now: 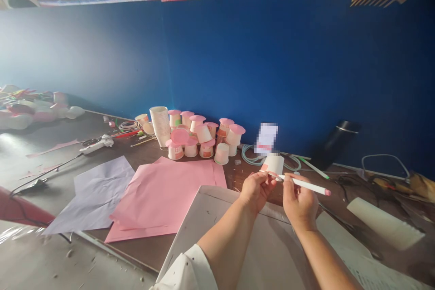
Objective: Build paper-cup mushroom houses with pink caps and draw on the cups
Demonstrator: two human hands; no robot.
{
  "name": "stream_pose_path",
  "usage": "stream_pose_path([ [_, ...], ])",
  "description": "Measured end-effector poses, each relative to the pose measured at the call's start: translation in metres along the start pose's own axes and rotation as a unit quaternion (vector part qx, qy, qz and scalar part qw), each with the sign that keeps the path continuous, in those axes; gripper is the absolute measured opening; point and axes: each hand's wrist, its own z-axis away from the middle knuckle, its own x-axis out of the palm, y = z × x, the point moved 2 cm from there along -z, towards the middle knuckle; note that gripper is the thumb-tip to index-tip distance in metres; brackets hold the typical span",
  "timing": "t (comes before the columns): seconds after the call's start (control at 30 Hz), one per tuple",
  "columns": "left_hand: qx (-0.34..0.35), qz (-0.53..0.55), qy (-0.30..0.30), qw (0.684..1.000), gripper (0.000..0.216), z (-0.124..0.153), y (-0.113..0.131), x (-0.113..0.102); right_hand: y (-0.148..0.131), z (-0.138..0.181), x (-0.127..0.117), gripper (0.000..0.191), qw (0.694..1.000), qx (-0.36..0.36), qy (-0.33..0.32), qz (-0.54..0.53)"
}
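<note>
A white paper cup (pixel 276 163) is upside down in my left hand (pixel 255 189), whose fingers are closed round its lower rim. An orange-pink patch shows on the cup's left side. My right hand (pixel 300 201) grips a white marker (pixel 310 185) with a pink end pointing right. The marker's other end reaches to the cup near my left fingertips; whether it touches the cup I cannot tell. Beyond my hands stands a group of upturned paper cups (pixel 206 148) with pink round tops, some with coloured windows and doors on them. One plain cup (pixel 222 153) has no pink top.
Pink sheets (pixel 166 195) and a pale lilac sheet (pixel 98 190) lie left. A stack of cups (pixel 159 124) stands by the blue partition (pixel 272 54). Right are a green-capped marker (pixel 314 167), a black bottle (pixel 335 145) and cables. A white board (pixel 207 213) lies under my arms.
</note>
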Motion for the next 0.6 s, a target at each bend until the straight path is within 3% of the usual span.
stream_pose_path([
  [0.37,0.001,-0.003,-0.004,1.0,0.019,-0.0021,-0.0009,-0.0022,-0.0033,-0.0016,-0.0019,0.057,0.999,0.029,-0.014,-0.006],
  [0.6,0.004,-0.003,0.004,1.0,0.025,-0.0001,0.0005,0.0006,-0.0001,-0.0002,-0.0012,0.058,0.999,0.043,-0.024,-0.012],
])
